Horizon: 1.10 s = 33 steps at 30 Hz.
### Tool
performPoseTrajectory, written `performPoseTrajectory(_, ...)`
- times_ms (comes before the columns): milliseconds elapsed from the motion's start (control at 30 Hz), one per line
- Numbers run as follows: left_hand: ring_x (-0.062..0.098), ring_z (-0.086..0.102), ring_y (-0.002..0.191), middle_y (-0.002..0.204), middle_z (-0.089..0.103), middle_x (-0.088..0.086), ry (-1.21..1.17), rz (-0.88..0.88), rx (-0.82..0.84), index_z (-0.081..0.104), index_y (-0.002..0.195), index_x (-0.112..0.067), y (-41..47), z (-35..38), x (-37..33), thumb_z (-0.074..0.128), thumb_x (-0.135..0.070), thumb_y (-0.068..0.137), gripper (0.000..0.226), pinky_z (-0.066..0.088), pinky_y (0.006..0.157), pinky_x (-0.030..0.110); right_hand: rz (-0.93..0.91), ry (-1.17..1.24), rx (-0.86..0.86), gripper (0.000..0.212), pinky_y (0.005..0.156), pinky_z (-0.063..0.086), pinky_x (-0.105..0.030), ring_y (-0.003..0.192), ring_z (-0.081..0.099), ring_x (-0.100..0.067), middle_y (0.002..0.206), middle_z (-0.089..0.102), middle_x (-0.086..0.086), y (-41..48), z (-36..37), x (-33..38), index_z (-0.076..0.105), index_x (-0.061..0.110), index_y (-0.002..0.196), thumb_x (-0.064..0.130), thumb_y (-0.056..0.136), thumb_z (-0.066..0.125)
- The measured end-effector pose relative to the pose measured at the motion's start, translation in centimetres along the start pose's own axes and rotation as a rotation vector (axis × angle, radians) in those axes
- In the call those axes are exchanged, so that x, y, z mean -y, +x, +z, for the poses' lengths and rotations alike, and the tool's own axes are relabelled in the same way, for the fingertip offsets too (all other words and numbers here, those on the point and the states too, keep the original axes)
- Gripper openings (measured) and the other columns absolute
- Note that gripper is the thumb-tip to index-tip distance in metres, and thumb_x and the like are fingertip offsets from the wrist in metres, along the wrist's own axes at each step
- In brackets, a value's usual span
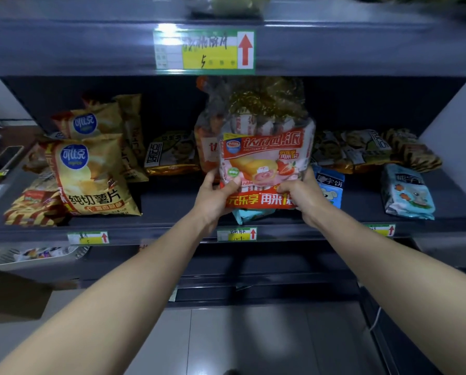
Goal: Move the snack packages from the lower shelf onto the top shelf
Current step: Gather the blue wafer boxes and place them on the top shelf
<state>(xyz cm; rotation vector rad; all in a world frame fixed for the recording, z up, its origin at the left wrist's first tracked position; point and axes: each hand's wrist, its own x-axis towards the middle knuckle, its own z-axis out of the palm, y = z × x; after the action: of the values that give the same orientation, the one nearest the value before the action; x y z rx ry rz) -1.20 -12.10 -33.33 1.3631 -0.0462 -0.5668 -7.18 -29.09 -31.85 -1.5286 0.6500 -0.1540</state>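
A large red and white pie package [264,158] with a strawberry picture stands upright over the lower shelf [169,201], its clear top reaching up to the top shelf's front edge [91,50]. My left hand [213,198] grips its bottom left corner, thumb on the front. My right hand [299,196] grips its bottom right corner. A second, similar package [206,142] stands right behind it. Yellow chip bags [91,174] lie at the left of the lower shelf. On the top shelf a pale green package [226,5] is partly cut off by the frame.
Blue cracker packs [407,193] and a further blue pack [330,186] lie on the right, striped gold bags [372,152] behind them. A green-gold bag [172,155] lies mid-shelf. Price tags [205,50] hang on the shelf fronts. A white basket [31,255] sits below left.
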Motion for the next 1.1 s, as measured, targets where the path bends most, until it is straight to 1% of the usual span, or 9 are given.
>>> performPoseTrajectory(167, 0.016, 0.067, 0.094, 0.11, 0.067, 0.002, -0.012, -0.01, 0.054, 0.04, 0.133, -0.026, -0.1, 1.2, -0.2, 0.064, -0.028, 0.088, 0.051, 0.057, 0.073, 0.035, -0.012, -0.013, -0.045, 0.06, 0.075, 0.054, -0.031, 0.096, 0.063, -0.017, 0.114, 0.062, -0.004, -0.8, -1.0, 0.0, 0.036, 0.018, 0.128, -0.006, 0.078, 0.06)
performPoseTrajectory(267, 0.015, 0.065, 0.095, 0.107, 0.067, 0.0, 0.0, -0.041, 0.096, 0.038, 0.134, -0.025, 0.1, 2.0, -0.2, 0.062, -0.03, 0.089, 0.052, 0.054, 0.074, 0.036, -0.027, -0.011, -0.081, 0.057, 0.069, 0.052, -0.026, 0.089, 0.061, -0.011, 0.106, 0.06, 0.0, -1.6, -1.4, 0.4, 0.035, 0.017, 0.126, -0.008, 0.08, 0.058)
performPoseTrajectory(400, 0.019, 0.064, 0.1, 0.115, 0.065, 0.005, 0.01, -0.054, 0.121, 0.039, 0.134, -0.022, 0.0, 2.3, -0.2, 0.062, -0.029, 0.089, 0.051, 0.053, 0.071, 0.033, -0.041, -0.016, -0.111, 0.059, 0.069, 0.051, -0.026, 0.089, 0.06, -0.011, 0.104, 0.06, 0.001, -2.1, -1.8, 0.8, 0.035, 0.017, 0.127, -0.009, 0.079, 0.058)
performPoseTrajectory(567, 0.022, 0.063, 0.105, 0.119, 0.064, 0.005, 0.057, 0.031, 0.013, 0.04, 0.134, -0.027, -0.2, -0.5, -1.7, 0.062, -0.03, 0.088, 0.051, 0.049, 0.092, 0.045, -0.065, 0.003, -0.028, 0.058, 0.062, 0.047, -0.021, 0.088, 0.059, -0.008, 0.101, 0.059, 0.003, -2.5, 1.3, 1.9, 0.034, 0.018, 0.124, -0.01, 0.079, 0.058)
performPoseTrajectory(667, 0.023, 0.065, 0.098, 0.115, 0.064, 0.008, 0.032, 0.072, -0.075, 0.04, 0.136, -0.023, -0.7, -3.1, -2.4, 0.059, -0.024, 0.091, 0.049, 0.053, 0.083, 0.04, -0.074, -0.006, 0.037, 0.062, 0.067, 0.049, -0.021, 0.092, 0.059, -0.01, 0.111, 0.059, -0.004, -2.2, 4.4, 1.9, 0.034, 0.015, 0.128, -0.013, 0.077, 0.057)
performPoseTrajectory(800, 0.024, 0.064, 0.098, 0.116, 0.063, 0.009, 0.02, 0.088, -0.169, 0.042, 0.129, -0.02, -1.3, -6.0, -2.2, 0.055, -0.023, 0.094, 0.038, 0.053, 0.081, 0.04, -0.046, -0.034, 0.099, 0.068, 0.06, 0.04, -0.013, 0.082, 0.05, 0.0, 0.11, 0.055, 0.001, -1.8, 7.7, 0.9, 0.024, 0.016, 0.133, -0.01, 0.08, 0.057)
performPoseTrajectory(900, 0.021, 0.065, 0.092, 0.112, 0.064, 0.008, 0.024, 0.084, -0.205, 0.042, 0.127, -0.021, -1.4, -6.9, -1.8, 0.053, -0.021, 0.095, 0.034, 0.054, 0.072, 0.035, 0.02, -0.074, 0.147, 0.068, 0.076, 0.044, -0.021, 0.093, 0.053, -0.009, 0.109, 0.053, 0.002, -1.4, 8.5, 0.0, 0.024, 0.013, 0.135, -0.008, 0.08, 0.058)
performPoseTrajectory(1000, 0.018, 0.065, 0.086, 0.104, 0.065, 0.005, 0.052, 0.071, -0.202, 0.044, 0.123, -0.021, -1.3, -6.5, -1.3, 0.054, -0.019, 0.095, 0.03, 0.052, 0.065, 0.03, 0.07, -0.115, 0.143, 0.083, 0.1, 0.044, -0.039, 0.115, 0.052, -0.021, 0.126, 0.053, -0.004, -0.9, 8.0, -0.7, 0.021, 0.019, 0.142, -0.002, 0.073, 0.062)
performPoseTrajectory(1100, 0.017, 0.065, 0.085, 0.101, 0.064, 0.003, 0.061, 0.048, -0.177, 0.045, 0.118, -0.021, -0.9, -5.0, -0.7, 0.054, -0.019, 0.094, 0.025, 0.052, 0.065, 0.03, 0.075, -0.141, 0.092, 0.068, 0.092, 0.048, -0.036, 0.105, 0.055, -0.019, 0.117, 0.056, -0.005, -0.5, 6.4, -0.7, 0.028, 0.016, 0.135, -0.008, 0.078, 0.057)
